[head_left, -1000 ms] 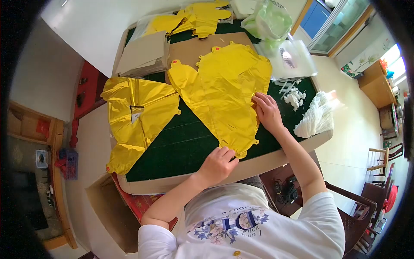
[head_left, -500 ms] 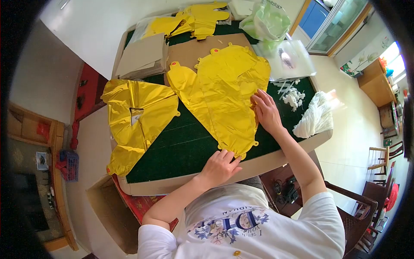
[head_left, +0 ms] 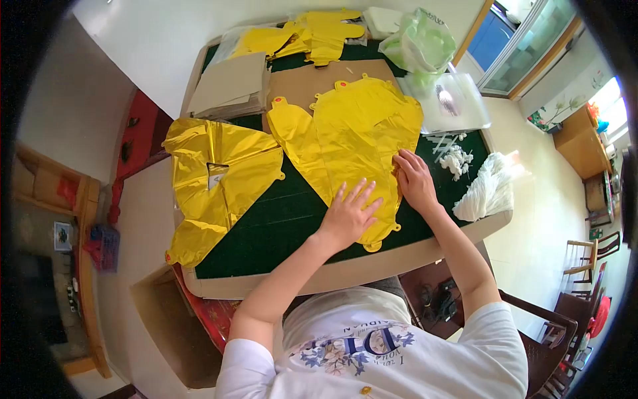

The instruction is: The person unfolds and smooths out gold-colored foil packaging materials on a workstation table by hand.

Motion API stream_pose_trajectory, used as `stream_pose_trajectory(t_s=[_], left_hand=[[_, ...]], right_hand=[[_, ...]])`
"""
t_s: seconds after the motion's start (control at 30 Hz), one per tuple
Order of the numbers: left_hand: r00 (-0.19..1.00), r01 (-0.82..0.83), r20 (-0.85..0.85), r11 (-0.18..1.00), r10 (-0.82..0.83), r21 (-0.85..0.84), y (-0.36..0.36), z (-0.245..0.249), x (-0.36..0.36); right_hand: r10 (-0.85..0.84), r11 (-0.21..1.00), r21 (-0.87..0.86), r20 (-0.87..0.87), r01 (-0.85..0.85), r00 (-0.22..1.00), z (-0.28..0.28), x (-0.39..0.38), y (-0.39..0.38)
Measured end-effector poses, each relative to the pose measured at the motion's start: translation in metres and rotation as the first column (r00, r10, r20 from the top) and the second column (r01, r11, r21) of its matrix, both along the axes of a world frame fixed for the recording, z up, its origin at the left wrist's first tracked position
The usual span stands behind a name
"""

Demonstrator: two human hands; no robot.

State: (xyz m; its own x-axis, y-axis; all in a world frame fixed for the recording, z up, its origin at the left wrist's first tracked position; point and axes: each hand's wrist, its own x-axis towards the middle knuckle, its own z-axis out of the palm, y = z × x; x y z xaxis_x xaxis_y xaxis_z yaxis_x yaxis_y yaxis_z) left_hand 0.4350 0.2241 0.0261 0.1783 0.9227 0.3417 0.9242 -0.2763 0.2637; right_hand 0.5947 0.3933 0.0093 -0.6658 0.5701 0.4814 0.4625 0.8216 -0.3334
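Spread flat with fingers apart, the left hand (head_left: 349, 216) presses down on the yellow foil balloon (head_left: 352, 143), grasping nothing. The right hand (head_left: 415, 179) rests with bent fingers on the balloon's right edge; whether it pinches the foil I cannot tell. The balloon lies deflated on the green mat (head_left: 279, 223), beside a crumpled gold foil balloon (head_left: 212, 176), with a white bundle (head_left: 488, 186) near the right hand.

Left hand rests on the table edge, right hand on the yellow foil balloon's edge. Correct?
No. The left hand lies flat, fingers spread, on the yellow foil balloon itself. The right hand is at the balloon's edge, as stated. The head view shows both.
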Motion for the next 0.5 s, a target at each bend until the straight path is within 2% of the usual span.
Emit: stream_pose_trajectory(t_s=[0.1,0.2,0.3,0.5], left_hand=[[0.998,-0.06,0.012,0.998,0.06,0.013,0.001,0.005,-0.006],[0.997,0.08,0.014,0.996,-0.079,-0.046,-0.016,0.026,0.003],[0.985,0.171,0.017,0.974,-0.17,-0.146,-0.025,0.024,0.012],[0.992,0.123,0.049,0.986,-0.118,-0.115,-0.025,0.01,0.015]], right_hand=[[0.007,1.0,0.005,0.002,-0.007,1.0,0.001,-0.001,0.001],[0.012,1.0,0.009,-0.003,-0.012,1.0,0.0,0.001,0.0],[0.015,1.0,0.016,-0.013,-0.015,1.0,0.001,0.0,0.0],[0.014,1.0,0.0,-0.017,-0.014,1.0,0.003,0.0,-0.001]])
